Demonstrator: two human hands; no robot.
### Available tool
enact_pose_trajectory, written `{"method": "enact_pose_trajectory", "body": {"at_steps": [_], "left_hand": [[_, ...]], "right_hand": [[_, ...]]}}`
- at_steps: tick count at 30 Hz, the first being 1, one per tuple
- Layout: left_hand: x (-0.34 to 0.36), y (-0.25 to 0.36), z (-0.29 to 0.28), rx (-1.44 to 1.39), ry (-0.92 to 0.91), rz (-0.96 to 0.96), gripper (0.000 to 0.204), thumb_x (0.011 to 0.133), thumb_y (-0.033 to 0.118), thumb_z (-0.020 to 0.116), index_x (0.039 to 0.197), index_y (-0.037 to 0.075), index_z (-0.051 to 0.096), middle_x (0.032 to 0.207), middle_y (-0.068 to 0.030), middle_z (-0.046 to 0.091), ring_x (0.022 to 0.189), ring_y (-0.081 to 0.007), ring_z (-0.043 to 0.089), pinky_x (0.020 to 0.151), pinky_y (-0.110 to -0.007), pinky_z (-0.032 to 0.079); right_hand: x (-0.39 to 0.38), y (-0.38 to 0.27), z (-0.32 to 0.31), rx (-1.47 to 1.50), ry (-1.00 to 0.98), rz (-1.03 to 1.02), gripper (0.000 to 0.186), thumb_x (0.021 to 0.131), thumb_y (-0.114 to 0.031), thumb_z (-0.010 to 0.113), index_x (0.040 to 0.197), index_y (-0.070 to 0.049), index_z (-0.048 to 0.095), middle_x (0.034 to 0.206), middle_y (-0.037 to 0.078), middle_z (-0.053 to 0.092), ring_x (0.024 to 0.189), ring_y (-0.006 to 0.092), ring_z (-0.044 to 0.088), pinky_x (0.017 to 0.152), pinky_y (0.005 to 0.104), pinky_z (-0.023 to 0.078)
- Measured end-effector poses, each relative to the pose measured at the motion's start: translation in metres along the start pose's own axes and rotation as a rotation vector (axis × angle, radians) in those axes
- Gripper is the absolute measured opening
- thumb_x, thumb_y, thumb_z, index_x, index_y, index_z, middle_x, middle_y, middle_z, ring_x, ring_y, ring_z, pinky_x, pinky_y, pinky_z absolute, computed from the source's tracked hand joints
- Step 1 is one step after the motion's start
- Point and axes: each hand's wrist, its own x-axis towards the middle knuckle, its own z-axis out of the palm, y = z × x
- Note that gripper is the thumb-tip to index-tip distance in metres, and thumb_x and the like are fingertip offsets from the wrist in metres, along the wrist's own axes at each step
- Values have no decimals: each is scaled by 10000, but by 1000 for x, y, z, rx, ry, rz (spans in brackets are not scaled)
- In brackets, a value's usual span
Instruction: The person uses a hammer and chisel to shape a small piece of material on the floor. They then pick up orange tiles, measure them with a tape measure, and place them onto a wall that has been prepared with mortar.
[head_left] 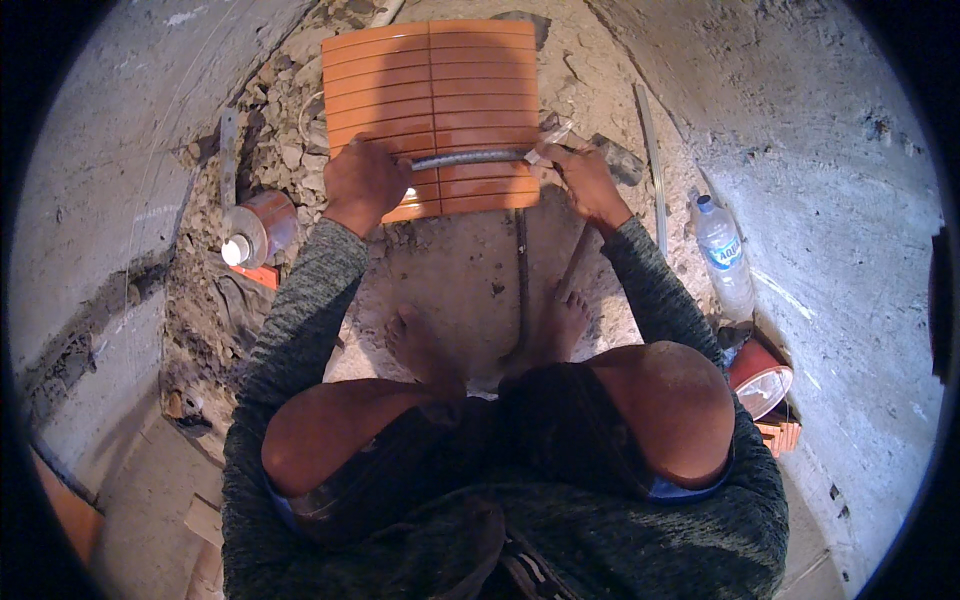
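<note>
A slim grey rod (470, 158) with a ribbed look runs level across an orange panel (480, 80) scored with lines like tiles. My left hand (367, 184) is closed around the rod's left end. At its right end, the thumb and fingers of my right hand (590, 180) pinch the rod beside a pale, shiny strip (548, 143); what the strip is I cannot tell. The panel lies under the rod, beyond my bare feet, and a shadow covers part of it.
On the left, a clear container with a white cap (236, 250) lies by rubble (290, 120) and a metal strip (228, 150). To the right are a water bottle (724, 250), a long metal bar (652, 165) and a red round container (762, 385). Concrete walls (840, 150) rise on both sides.
</note>
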Motion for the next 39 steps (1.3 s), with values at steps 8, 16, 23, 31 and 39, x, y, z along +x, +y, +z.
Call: {"method": "enact_pose_trajectory", "body": {"at_steps": [8, 16, 23, 31, 39], "left_hand": [[2, -3, 5, -15, 5, 5, 325, 907, 401, 582, 1088, 185, 745, 1163, -129, 670, 1024, -307, 689, 849, -436, 568], [9, -13, 25, -12, 172, 58, 397, 863, 499, 608, 954, 148, 768, 989, -157, 715, 854, -358, 714, 756, -472, 579], [12, -14, 27, 6, 146, 63, 372, 861, 476, 610, 901, 143, 770, 933, -157, 720, 792, -353, 718, 716, -470, 583], [11, -12, 26, 24, 156, 55, 400, 862, 474, 613, 895, 105, 762, 915, -151, 722, 786, -343, 723, 711, -467, 585], [8, -6, 17, 25, 110, 48, 407, 878, 466, 612, 964, 94, 752, 1001, -161, 704, 851, -357, 719, 739, -474, 583]], "right_hand": [[10, -18, 14, -672, 21, -251, 206, 899, -183, 700, 1000, -5, 689, 850, 105, 729, 798, 172, 709, 723, 307, 534], [29, -19, 13, -876, -157, -405, 180, 892, -224, 635, 909, -66, 720, 857, 103, 713, 818, 248, 695, 759, 369, 525], [36, -18, 14, -979, -180, -479, 207, 926, -216, 620, 950, -27, 703, 864, 94, 699, 801, 189, 668, 741, 343, 515], [37, -15, 17, -984, -165, -505, 165, 907, -178, 619, 915, -32, 694, 892, 127, 695, 836, 249, 681, 763, 367, 524], [38, -14, 15, -959, -161, -523, 232, 919, -220, 575, 883, -31, 707, 894, 180, 695, 854, 324, 689, 783, 405, 535]]}}
